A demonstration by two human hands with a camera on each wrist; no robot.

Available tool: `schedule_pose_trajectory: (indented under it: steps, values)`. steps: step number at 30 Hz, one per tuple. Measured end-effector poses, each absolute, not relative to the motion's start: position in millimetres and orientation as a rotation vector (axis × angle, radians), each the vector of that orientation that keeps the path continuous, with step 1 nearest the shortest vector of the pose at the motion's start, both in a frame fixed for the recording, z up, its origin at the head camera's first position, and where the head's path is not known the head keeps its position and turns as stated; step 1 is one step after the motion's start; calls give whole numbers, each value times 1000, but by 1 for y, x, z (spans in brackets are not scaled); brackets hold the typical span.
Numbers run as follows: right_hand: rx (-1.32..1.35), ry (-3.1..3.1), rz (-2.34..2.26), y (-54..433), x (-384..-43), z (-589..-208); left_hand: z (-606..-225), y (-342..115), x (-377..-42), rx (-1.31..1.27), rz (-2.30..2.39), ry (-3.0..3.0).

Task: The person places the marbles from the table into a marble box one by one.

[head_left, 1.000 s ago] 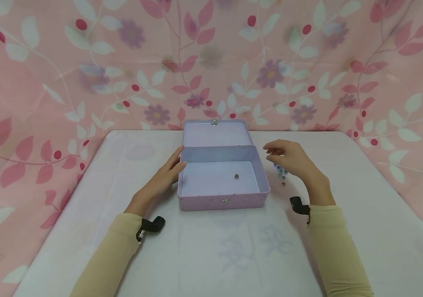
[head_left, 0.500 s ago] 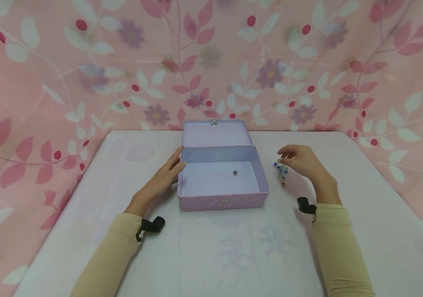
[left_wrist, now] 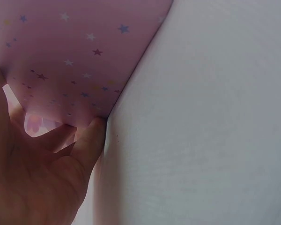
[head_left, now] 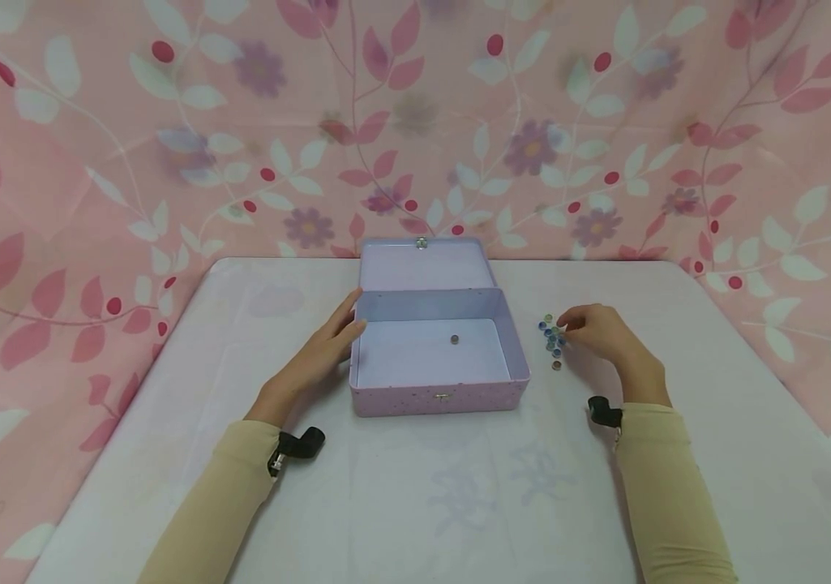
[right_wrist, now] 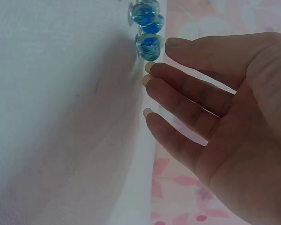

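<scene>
A lilac tin box [head_left: 422,400] stands on the table with its lid tipped back. Inside lies one small brownish marble [head_left: 455,339]. My left hand [head_left: 319,350] rests against the box's left end, thumb and fingertips at its wall; the left wrist view shows the hand [left_wrist: 42,173] below the star-printed wall [left_wrist: 79,61]. Right of the box, several glass marbles [head_left: 550,334] lie in a loose cluster. My right hand [head_left: 601,334] is at the cluster's right side. In the right wrist view its loosely bent fingers [right_wrist: 178,98] are beside a blue-green marble [right_wrist: 149,45]; contact is unclear.
A white cloth covers the table [head_left: 415,503]. A pink floral curtain [head_left: 415,122] hangs behind its back edge. The raised lid [head_left: 426,266] leans toward that curtain. A lone brownish marble [head_left: 557,366] lies at the cluster's near end.
My right hand has moved from beside the box's right wall rightward and down to the marble cluster. The marble inside the box has rolled slightly left. My left hand stays put.
</scene>
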State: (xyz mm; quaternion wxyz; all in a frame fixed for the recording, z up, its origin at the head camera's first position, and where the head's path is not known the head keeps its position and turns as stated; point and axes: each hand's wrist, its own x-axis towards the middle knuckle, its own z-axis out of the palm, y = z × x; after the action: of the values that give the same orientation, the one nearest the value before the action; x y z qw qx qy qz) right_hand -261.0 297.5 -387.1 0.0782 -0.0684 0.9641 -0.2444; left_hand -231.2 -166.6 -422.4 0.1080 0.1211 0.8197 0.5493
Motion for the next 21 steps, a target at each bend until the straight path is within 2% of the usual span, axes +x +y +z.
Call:
schedule_pose_trajectory:
  steps: [21]
  values:
    - [-207,3001,-707,290,-269,-401,-421,-168,-230,378,1613,2414]
